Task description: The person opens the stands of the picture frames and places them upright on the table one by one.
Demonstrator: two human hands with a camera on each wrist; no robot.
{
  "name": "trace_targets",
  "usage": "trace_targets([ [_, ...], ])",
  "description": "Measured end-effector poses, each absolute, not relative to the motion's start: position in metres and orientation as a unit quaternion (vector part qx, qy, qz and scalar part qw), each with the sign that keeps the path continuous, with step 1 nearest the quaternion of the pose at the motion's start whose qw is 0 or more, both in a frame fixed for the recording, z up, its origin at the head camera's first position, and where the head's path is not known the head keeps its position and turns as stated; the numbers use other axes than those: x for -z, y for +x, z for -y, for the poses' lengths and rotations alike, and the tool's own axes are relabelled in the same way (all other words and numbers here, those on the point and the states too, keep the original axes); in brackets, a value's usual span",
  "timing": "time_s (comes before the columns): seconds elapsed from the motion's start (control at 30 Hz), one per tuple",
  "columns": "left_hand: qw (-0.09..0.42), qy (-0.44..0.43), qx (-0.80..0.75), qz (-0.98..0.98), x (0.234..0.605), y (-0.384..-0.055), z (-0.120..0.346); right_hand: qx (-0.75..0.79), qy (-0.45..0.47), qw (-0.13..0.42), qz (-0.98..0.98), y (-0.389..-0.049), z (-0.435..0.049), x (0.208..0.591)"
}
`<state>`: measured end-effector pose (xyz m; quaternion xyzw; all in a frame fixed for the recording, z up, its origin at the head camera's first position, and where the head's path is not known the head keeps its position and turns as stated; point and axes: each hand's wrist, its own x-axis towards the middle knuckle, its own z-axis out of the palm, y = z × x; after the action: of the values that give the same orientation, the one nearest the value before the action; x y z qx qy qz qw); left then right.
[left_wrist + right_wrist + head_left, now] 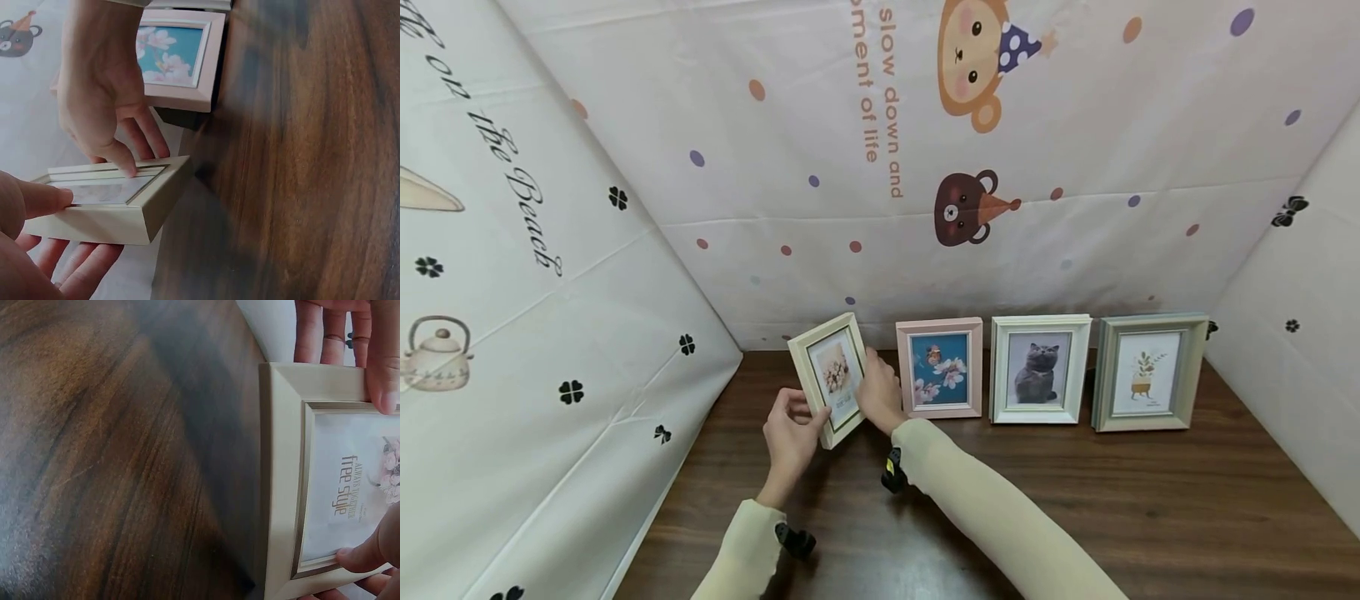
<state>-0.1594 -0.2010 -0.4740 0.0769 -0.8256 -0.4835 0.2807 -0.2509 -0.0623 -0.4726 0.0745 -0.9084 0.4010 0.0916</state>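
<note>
Both hands hold a cream photo frame with a flower picture, tilted at the left end of a row of frames. The left hand grips its left side, thumb on the front and fingers behind. On the opposite side the right hand grips it, its thumb pressing near the inner border in the right wrist view. In that view the picture reads "free style". Closest to the right hand stands a pink photo frame with blossoms on blue.
Right of the pink frame stand a white frame with a grey cat and a grey-beige frame with a potted plant. They stand on a dark wooden table. Printed cloth hangs behind and at both sides.
</note>
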Motion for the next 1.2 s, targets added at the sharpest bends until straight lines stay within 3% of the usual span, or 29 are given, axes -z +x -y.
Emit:
trace_targets([
  [0.5, 0.308, 0.071, 0.485, 0.815, 0.476, -0.163, 0.196, -0.366, 0.102, 0.092, 0.920, -0.247, 0.052, 0.464],
  [1.2, 0.301, 0.072, 0.498, 0.810, 0.475, -0.171, 0.191, -0.359, 0.196, 0.110, 0.906, -0.219, 0.070, 0.400],
])
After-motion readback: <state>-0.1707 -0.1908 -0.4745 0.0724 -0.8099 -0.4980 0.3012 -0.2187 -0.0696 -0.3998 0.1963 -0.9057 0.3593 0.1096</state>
